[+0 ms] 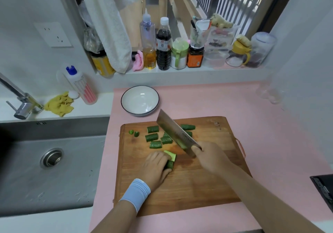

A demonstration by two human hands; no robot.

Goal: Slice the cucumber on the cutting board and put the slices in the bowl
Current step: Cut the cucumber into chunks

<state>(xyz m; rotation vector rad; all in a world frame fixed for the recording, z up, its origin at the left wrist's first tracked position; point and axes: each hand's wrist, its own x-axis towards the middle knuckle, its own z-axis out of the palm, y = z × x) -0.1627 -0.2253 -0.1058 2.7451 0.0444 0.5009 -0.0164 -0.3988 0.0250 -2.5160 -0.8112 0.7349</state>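
A wooden cutting board (198, 187) lies on the pink counter. My left hand (156, 168) holds down the remaining piece of cucumber (170, 158) near the board's middle, fingers curled over it. My right hand (210, 156) grips the handle of a cleaver (175, 132), whose blade is raised and tilted above the board. Several cut cucumber chunks (153, 137) lie on the far part of the board, partly hidden by the blade. Two small end bits (134, 133) sit at the far left. The white bowl (124, 96) with a dark rim stands empty behind the board.
A steel sink (52, 159) and faucet (19, 97) lie to the left, with a yellow cloth (59, 104) and a soap bottle (81, 87) behind. Bottles and jars (163, 45) line the windowsill. A clear glass (270, 93) stands far right; a dark stove edge (322, 187) is at right.
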